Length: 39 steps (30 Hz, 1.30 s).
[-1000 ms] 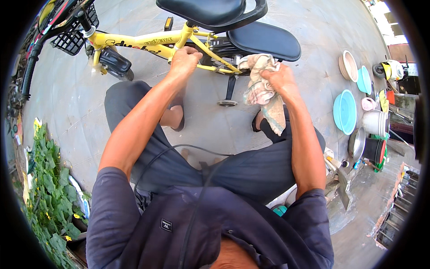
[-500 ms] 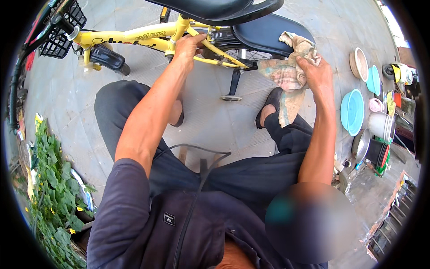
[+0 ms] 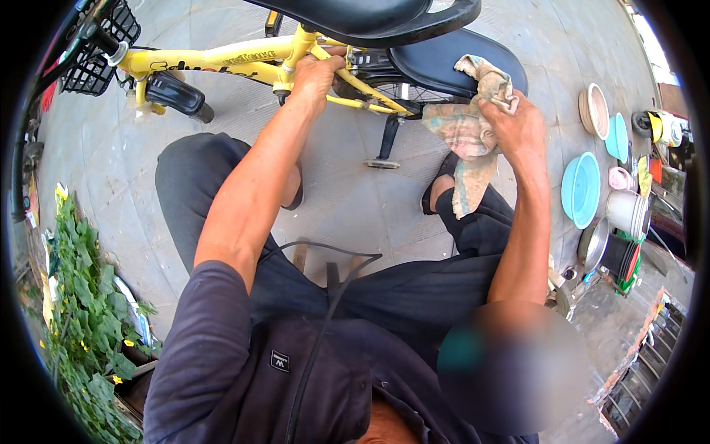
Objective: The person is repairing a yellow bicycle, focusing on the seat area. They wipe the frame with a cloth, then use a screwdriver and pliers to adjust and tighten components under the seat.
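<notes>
A yellow bicycle point(image 3: 214, 58) stands across the top of the view, with a black saddle point(image 3: 370, 22) and a padded black rear seat point(image 3: 455, 63). My left hand point(image 3: 316, 78) is closed on the bicycle frame, just behind the seat tube, its fingertips partly hidden by the tubes. Bunched in my right hand point(image 3: 515, 126) is a stained, pale patterned cloth point(image 3: 466, 137). Its upper end lies against the rear seat's edge, and its loose end hangs down over my right foot and lower leg. A crank with its pedal point(image 3: 382, 163) points down between my feet.
Blue basins point(image 3: 580, 190), a beige basin point(image 3: 594, 111), a metal bowl point(image 3: 593, 246) and white buckets point(image 3: 627, 211) stand on the right. Leafy plants point(image 3: 85, 296) grow at the lower left. The bicycle's front basket point(image 3: 101, 52) is at the upper left. A thin black cable point(image 3: 318, 340) crosses my lap.
My right hand and the cloth have moved slightly left along the rear seat. My left hand has shifted a little to the right on the frame, with its fingers curled in more.
</notes>
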### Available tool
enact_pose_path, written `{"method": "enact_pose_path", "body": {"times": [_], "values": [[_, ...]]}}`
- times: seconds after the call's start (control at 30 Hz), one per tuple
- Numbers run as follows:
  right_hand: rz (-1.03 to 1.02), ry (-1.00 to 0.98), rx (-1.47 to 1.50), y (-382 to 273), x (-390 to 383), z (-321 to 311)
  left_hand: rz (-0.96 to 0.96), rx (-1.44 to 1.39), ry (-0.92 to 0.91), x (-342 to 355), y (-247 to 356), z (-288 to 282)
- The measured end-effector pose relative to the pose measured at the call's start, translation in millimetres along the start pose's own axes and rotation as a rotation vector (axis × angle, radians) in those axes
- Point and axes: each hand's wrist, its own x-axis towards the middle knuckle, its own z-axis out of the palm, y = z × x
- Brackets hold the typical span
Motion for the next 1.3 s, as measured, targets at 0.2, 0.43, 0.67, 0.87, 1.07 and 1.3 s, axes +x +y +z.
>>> {"method": "enact_pose_path", "body": {"times": [0.2,0.43,0.67,0.87,1.07,1.3], "values": [[0.01,-0.045,0.045,1.4,-3.7,-1.3,0.076,0.001,0.12,-3.6,-4.3,7.9],[-0.044,-0.14,0.064,2.7,-11.1,-1.1,0.063,0.017,0.17,-0.4,-6.3,11.1],[-0.226,-0.312,-0.005,-10.5,-32.6,3.7,0.023,-0.014,0.177,-3.7,-8.7,10.0],[-0.459,-0.45,-0.209,-20.0,-48.4,37.1,-0.043,-0.024,0.13,-0.1,-9.2,6.4],[-0.628,-0.684,-0.219,-25.5,-76.2,82.4,-0.079,0.007,0.036,1.3,-5.9,3.0],[-0.744,-0.8,-0.289,-19.6,-108.6,132.0,-0.076,-0.006,-0.017,4.6,-5.8,-1.4]]}}
